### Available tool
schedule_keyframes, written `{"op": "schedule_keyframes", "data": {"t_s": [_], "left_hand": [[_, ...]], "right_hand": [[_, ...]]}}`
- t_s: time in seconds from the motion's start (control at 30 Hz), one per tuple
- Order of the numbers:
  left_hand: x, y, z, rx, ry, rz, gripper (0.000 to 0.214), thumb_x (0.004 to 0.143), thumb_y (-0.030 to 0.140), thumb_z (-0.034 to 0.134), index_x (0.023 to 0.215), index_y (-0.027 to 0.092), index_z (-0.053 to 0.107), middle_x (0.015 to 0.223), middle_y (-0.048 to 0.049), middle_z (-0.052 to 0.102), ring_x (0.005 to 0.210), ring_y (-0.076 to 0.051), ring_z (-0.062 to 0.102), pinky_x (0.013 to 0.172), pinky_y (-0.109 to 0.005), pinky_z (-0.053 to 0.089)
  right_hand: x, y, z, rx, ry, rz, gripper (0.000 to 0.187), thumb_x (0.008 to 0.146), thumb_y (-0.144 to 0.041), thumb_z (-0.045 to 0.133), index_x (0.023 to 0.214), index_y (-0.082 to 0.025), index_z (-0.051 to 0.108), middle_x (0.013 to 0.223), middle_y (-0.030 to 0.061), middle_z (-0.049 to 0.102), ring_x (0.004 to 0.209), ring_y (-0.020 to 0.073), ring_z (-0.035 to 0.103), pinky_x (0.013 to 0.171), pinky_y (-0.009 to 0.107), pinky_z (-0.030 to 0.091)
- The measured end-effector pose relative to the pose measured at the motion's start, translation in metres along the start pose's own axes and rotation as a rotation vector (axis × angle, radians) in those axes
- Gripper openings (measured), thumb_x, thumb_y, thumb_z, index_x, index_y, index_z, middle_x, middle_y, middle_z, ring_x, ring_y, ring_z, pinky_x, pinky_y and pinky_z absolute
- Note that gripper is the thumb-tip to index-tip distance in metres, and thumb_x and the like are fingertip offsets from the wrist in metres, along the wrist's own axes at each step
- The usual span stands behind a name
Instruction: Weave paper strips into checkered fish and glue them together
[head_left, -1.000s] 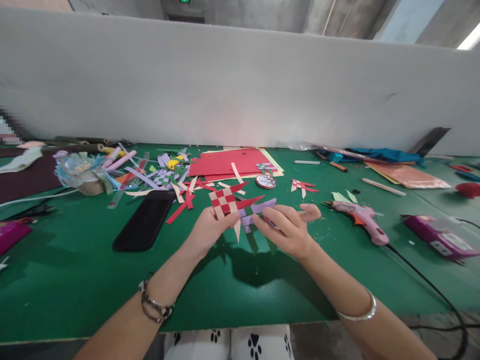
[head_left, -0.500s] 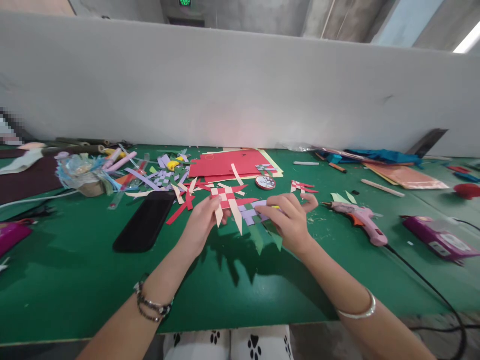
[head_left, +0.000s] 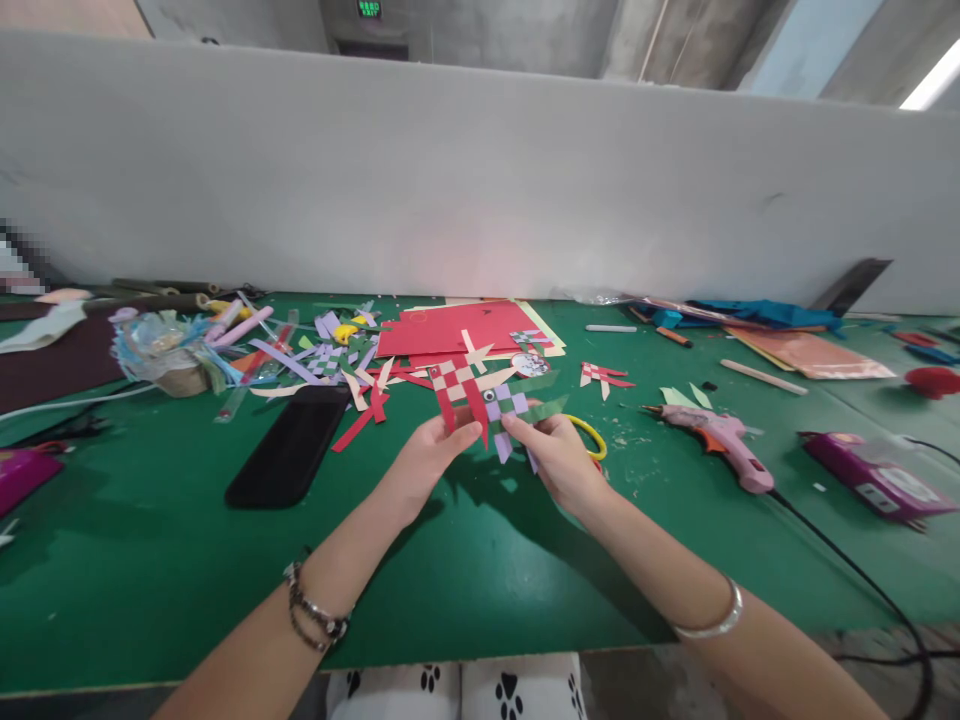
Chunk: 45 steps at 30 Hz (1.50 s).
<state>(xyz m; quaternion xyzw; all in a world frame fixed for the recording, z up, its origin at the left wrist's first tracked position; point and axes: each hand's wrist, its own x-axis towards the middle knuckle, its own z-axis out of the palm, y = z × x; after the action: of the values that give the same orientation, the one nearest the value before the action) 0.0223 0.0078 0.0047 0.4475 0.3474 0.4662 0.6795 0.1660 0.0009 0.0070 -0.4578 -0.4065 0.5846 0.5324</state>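
Left hand: the left hand (head_left: 429, 458) is held over the near middle of the green-topped bench (head_left: 150, 560). Its fingers are closed in a pinch on the lower edge of the red-and-cream woven paper square (head_left: 459, 384).
Right hand: the right hand (head_left: 559, 458) is raised just right of the left one. Its fingers are closed on the purple-and-green woven paper square (head_left: 508, 404).
Woven pieces: both are lifted clear of the bench and held side by side. Their inner edges meet, but whether they overlap or are joined cannot be told.
Done: a full checker pattern is seen at the centre of each piece, so the weaving is judged complete.
Left: long pointed strip ends stick out untrimmed on all sides.
Far side: a flat red paper sheet (head_left: 457, 325) is spread out, with a heap of loose coloured paper strips (head_left: 315, 352) to its left.
Left of the hands: a black phone (head_left: 289, 445) is laid flat.
Right of the hands: a yellow loop (head_left: 592, 432) is partly hidden by the right hand, and a pink glue gun (head_left: 720, 435) is laid further right.
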Motion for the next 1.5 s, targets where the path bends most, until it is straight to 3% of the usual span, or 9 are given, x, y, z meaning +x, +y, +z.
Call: {"op": "schedule_keyframes", "data": {"t_s": [0.13,0.3,0.57,0.77,0.97,1.27,1.5], "left_hand": [[0.000,-0.008,0.005,-0.071,0.029,0.023,0.032,0.057,0.036,0.071,0.084,0.019,0.067,0.096,-0.0048,0.067,0.095,-0.021,0.057,0.082,-0.029,0.041],[0.000,-0.012,0.008,-0.051,0.130,0.126,0.029,0.055,0.031,0.072,0.081,0.020,0.068,0.091,-0.0033,0.069,0.094,-0.020,0.058,0.083,-0.029,0.042],[0.002,-0.005,0.004,-0.027,0.257,0.127,0.029,0.053,0.032,0.073,0.077,0.018,0.069,0.082,-0.0032,0.070,0.084,-0.019,0.061,0.074,-0.027,0.047],[0.001,-0.005,0.005,-0.012,0.262,0.135,0.032,0.050,0.035,0.074,0.075,0.016,0.068,0.079,-0.0045,0.069,0.079,-0.019,0.061,0.070,-0.027,0.047],[-0.001,-0.001,0.005,0.197,0.331,0.157,0.027,0.049,0.037,0.073,0.062,0.014,0.068,0.063,-0.0040,0.068,0.066,-0.020,0.060,0.065,-0.029,0.047],[0.001,0.002,-0.003,0.190,0.418,0.231,0.024,0.054,0.034,0.071,0.066,0.014,0.069,0.069,-0.0048,0.069,0.068,-0.020,0.061,0.064,-0.028,0.047],[-0.002,0.001,-0.001,0.376,0.366,0.255,0.016,0.059,0.032,0.066,0.064,0.017,0.069,0.063,-0.0029,0.068,0.067,-0.020,0.060,0.060,-0.026,0.046]], "right_hand": [[-0.003,0.003,0.006,0.075,-0.101,-0.064,0.024,0.056,-0.030,0.070,0.074,-0.018,0.059,0.062,-0.0045,0.060,0.057,0.0084,0.054,0.059,0.022,0.043],[-0.005,0.004,0.009,0.044,-0.097,-0.073,0.021,0.054,-0.029,0.071,0.065,-0.017,0.057,0.058,-0.0053,0.057,0.057,0.0076,0.052,0.059,0.021,0.041],[-0.003,0.001,0.007,-0.018,-0.149,-0.071,0.019,0.056,-0.030,0.068,0.065,-0.017,0.059,0.062,-0.0042,0.058,0.057,0.0074,0.050,0.056,0.021,0.039],[-0.002,-0.002,0.008,-0.024,-0.044,-0.109,0.020,0.052,-0.030,0.069,0.058,-0.017,0.055,0.051,-0.0065,0.053,0.050,0.0057,0.045,0.051,0.020,0.036],[-0.004,-0.006,0.008,-0.074,-0.061,-0.116,0.018,0.053,-0.029,0.068,0.060,-0.018,0.056,0.054,-0.0055,0.055,0.051,0.0066,0.046,0.050,0.021,0.035],[-0.001,-0.015,-0.001,-0.190,-0.073,-0.222,0.012,0.059,-0.029,0.064,0.061,-0.021,0.056,0.059,-0.0049,0.054,0.057,0.0080,0.047,0.057,0.022,0.038],[0.000,-0.014,-0.004,-0.270,0.004,-0.264,0.016,0.060,-0.033,0.063,0.056,-0.019,0.055,0.056,-0.0030,0.055,0.054,0.0089,0.046,0.053,0.023,0.037]]}}
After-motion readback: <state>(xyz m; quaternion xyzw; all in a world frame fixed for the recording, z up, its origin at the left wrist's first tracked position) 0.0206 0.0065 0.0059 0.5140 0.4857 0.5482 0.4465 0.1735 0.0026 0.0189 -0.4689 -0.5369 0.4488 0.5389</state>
